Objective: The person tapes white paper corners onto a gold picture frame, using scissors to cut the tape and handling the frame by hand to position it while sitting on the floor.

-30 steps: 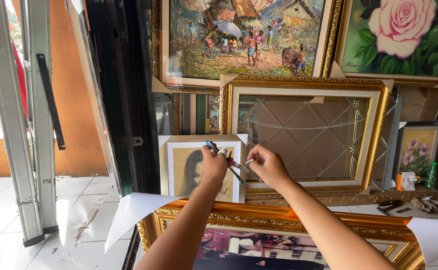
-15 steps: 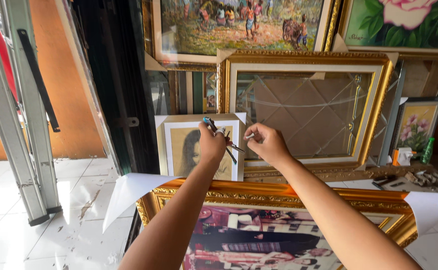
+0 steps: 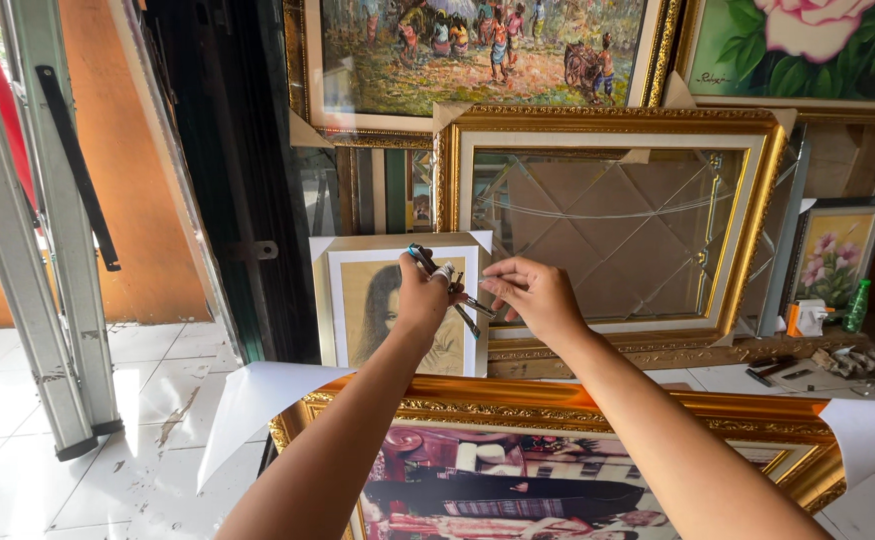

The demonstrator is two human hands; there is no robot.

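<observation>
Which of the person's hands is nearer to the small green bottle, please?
Right. The right hand is between the pliers and the green bottle far at the right; the left hand, gripping the pliers, is farther away.

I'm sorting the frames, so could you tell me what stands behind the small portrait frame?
Behind the small portrait frame stand narrow upright frames and the big gold frame. Their lower parts are covered; the left hand hides some.

Both arms stretched forward; left hand fisted, right hand fingers pinched, hands close.

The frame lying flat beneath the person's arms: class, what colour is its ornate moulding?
Gold. The frame shows it best in the head view, along its top edge.
</observation>
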